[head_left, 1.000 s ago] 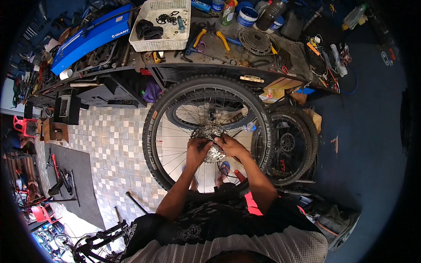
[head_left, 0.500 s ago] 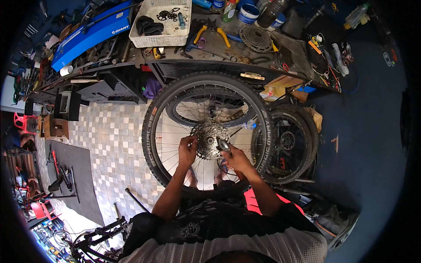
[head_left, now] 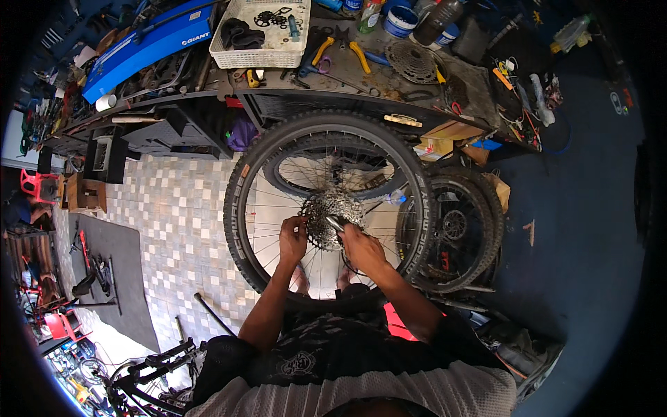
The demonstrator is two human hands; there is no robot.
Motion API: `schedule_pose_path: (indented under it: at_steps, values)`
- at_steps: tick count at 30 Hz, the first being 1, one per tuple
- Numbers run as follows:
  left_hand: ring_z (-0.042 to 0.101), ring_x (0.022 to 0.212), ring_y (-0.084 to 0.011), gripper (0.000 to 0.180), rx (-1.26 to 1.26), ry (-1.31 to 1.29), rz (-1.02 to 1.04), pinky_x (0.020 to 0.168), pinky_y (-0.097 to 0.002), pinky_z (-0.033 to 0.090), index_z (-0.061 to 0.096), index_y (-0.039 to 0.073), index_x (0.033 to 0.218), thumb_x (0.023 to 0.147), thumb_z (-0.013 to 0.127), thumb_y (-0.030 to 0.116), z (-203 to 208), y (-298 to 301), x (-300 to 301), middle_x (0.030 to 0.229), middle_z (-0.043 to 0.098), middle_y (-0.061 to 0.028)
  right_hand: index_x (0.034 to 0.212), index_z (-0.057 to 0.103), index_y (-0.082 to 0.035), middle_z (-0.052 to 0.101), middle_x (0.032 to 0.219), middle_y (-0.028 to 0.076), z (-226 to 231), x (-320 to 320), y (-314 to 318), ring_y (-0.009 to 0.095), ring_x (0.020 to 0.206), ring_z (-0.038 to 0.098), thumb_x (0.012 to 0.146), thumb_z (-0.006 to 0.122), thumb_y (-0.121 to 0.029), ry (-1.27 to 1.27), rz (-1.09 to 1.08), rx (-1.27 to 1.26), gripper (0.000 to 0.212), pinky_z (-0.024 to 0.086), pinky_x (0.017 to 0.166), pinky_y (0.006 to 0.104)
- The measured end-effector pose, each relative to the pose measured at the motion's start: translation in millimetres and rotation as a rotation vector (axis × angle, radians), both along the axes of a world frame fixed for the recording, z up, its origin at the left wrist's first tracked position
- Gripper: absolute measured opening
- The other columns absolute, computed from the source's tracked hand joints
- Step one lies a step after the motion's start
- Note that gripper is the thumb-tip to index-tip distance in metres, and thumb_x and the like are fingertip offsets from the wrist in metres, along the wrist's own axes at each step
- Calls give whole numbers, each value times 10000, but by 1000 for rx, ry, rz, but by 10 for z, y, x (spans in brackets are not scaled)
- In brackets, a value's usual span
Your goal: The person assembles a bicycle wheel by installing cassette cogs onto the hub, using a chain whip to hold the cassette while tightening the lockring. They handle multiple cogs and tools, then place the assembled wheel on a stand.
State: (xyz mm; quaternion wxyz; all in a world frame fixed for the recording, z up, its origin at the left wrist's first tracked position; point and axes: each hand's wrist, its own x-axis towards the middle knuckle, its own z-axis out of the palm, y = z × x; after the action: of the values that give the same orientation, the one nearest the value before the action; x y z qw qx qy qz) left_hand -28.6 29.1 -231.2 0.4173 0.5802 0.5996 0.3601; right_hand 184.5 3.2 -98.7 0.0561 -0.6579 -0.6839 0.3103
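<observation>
A bicycle wheel with a black knobby tire (head_left: pixel 234 208) stands in front of me, its silver cassette (head_left: pixel 332 203) facing up toward me. My left hand (head_left: pixel 292 240) is closed at the left edge of the cassette, fingertips pinched on its teeth. In my right hand (head_left: pixel 363 250) is a shiny metal hand tool (head_left: pixel 334 222), wrapped by the fingers. The tool's silver end lies over the cassette's middle, pointing up and left; whether it touches the hub cannot be made out. Most of its handle is hidden by my hand.
Beyond the wheel is a workbench with a white tray (head_left: pixel 258 60), yellow-handled pliers (head_left: pixel 360 58), a loose cassette (head_left: pixel 415 61) and blue tubs (head_left: pixel 400 21). More wheels (head_left: pixel 455 226) lean at the right. A bike frame (head_left: pixel 149 372) is at lower left, near a grey mat (head_left: pixel 114 278).
My right hand has moved left and slightly up, bringing the tool's end from the cassette's right side over its middle. My left hand stays at the left edge, shifted only slightly.
</observation>
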Motion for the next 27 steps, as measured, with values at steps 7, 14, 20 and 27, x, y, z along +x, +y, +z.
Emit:
schedule_pose_path:
  at_steps: [7,14,20,27]
  values:
    - [603,1097,-401,418,87,87,49,949,-477,492,628,31,1239,939,752,294,223,143,217,1156,651,-218,1260,600,-92,743,1008,195,-129,114,-9,440,954,703,1023,583,-466,271,-266,107,443,532,806,539]
    - [426,1381,-492,1339,-408,330,-74,1114,-650,339,224,73,1592,629,826,783,421,354,352,1490,384,-292,954,663,-48,608,741,3,-233,637,168,75,683,580,988,710,-441,659,-395,-339,397,479,600,322]
    - [367,1451,-498,1563,-580,256,-222,1188,-535,348,46,24,1630,544,879,779,405,610,247,1545,311,-362,918,627,-9,629,752,68,-383,711,220,149,631,599,990,709,-282,487,-256,-393,294,485,593,344]
    - [415,1434,-501,1624,-584,271,-314,1168,-505,420,-16,53,1638,506,884,792,311,689,229,1565,279,-359,957,624,2,650,795,157,-640,572,391,266,770,661,987,680,-396,513,-184,-398,403,491,708,421]
